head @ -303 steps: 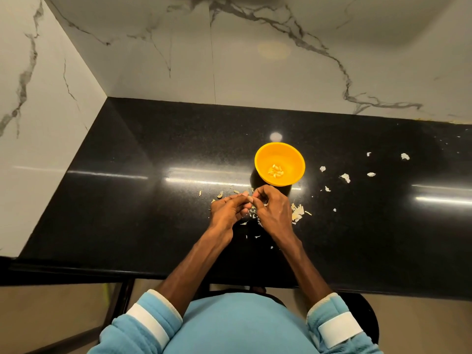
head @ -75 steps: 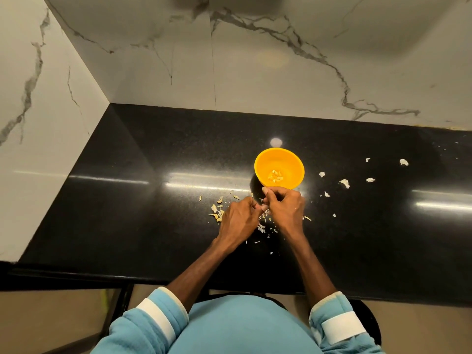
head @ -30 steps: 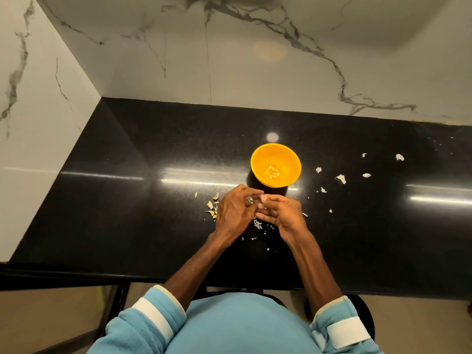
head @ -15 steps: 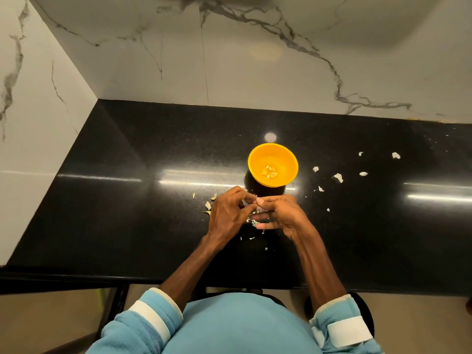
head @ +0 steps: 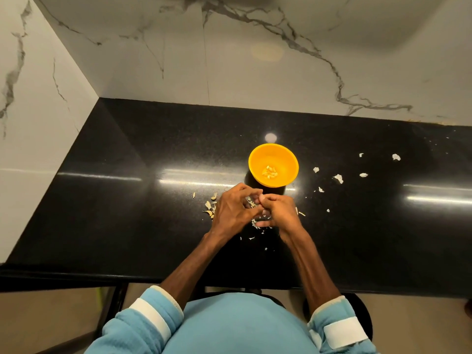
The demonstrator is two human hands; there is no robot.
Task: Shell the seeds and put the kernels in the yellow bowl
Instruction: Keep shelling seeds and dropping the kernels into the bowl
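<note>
A single wide-angle camera sat on the person's head and looked forward and steeply down. The pale blue top [head: 237, 325] filled the bottom edge, and both forearms ran up from it toward the middle. The view faced across the black counter [head: 127, 213] into a corner of marble wall [head: 255, 72]. The left hand [head: 233, 213] and right hand [head: 281, 215] sat mid-frame, near enough to show curled fingers — not near enough to show what lay between the fingertips.
</note>
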